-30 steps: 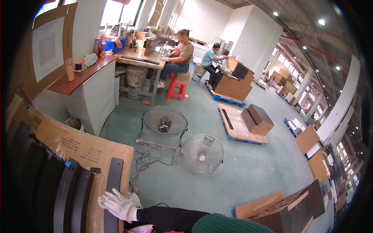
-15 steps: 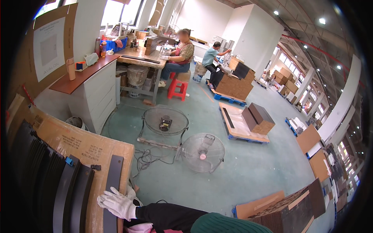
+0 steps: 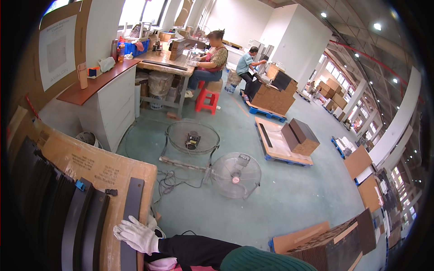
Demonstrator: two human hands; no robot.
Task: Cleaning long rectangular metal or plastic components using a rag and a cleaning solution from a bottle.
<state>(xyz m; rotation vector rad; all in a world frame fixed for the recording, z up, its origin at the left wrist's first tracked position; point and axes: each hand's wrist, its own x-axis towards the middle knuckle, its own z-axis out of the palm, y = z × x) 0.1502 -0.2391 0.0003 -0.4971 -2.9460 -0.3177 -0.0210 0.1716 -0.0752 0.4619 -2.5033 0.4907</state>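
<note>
On the cardboard-topped surface (image 3: 124,169): one flat dark grey strip (image 3: 132,198), close to the right-hand edge, with a small hole near its far end.

Strip's long axis: runs away from the wearer, far end leaning a bit to the right.

Right hand (image 3: 137,236): pretty sure it's the right, since the black sleeve (image 3: 196,250) comes in from the right side, though the thumb is hard to sort out. White glove, laid out flat, fingers mostly straight and not curled round anything I can see. Palm side is hidden, so can't tell if it's pressing down or just resting.

Left hand: can't pick it out, so the right one is the nearer as far as I can tell.

Hand vs strip: strip is directly underneath, hand lying across it more or less crosswise, fingertips past its left edge. The longer visible bit sticks out beyond the hand, a shorter bit on the near side.

Left of the strip: two dark boards (image 3: 72,235), a blue clip (image 3: 80,185) at the far end of one, a small black clip (image 3: 111,192) between boards and strip, then a packed dark row (image 3: 40,203).

Half a second back: hand and strip basically same spot. Blue-shirted co-worker (image 3: 244,67) had an arm up a touch higher.
</note>
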